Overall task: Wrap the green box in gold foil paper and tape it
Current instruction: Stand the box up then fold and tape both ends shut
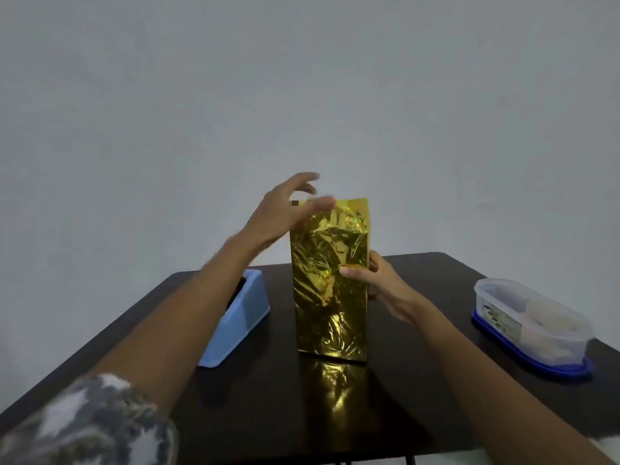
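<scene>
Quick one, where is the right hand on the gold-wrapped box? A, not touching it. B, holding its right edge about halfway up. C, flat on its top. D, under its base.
B: the right hand pinches the right edge of the upright gold-wrapped box near mid-height, thumb on the front.

Worktop (436, 280): dark and glossy, in front of you.
Your left: light-blue holder (241, 317).
Your right: clear tub (530, 323), blue base.
Behind: grey wall (302, 78).

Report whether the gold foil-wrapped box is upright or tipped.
Upright: the gold foil-wrapped box stands on end on the dark table.
</scene>
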Action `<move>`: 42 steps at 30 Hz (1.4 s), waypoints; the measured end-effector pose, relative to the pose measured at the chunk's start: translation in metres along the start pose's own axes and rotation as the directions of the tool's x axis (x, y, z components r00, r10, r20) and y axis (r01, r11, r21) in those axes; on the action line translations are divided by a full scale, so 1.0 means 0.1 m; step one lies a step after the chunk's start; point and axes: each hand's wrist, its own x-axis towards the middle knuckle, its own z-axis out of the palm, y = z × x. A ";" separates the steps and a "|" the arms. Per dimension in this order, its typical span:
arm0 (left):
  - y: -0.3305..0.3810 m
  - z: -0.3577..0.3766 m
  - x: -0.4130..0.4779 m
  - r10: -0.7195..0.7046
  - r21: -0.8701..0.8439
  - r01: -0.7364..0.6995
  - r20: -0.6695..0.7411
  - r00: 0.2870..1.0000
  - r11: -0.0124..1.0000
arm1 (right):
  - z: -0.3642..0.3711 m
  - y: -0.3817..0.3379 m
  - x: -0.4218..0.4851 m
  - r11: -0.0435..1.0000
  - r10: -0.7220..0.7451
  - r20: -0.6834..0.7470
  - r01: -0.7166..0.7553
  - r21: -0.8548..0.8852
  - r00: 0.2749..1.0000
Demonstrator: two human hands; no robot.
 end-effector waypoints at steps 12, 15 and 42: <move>0.66 0.36 0.34 -0.337 0.555 0.183 0.189 0.922 0.812 | 0.17 -0.04 -0.02 0.998 -0.018 0.067 0.022 -0.058 0.998; 0.69 0.52 0.51 -0.289 0.491 0.200 0.111 0.951 0.848 | 0.17 -0.04 0.00 0.999 -0.002 0.042 0.004 -0.046 0.999; 0.13 -0.76 0.31 -0.071 0.378 -0.029 0.246 0.967 0.925 | 0.05 0.06 0.17 0.998 0.018 0.164 -0.008 -0.065 0.986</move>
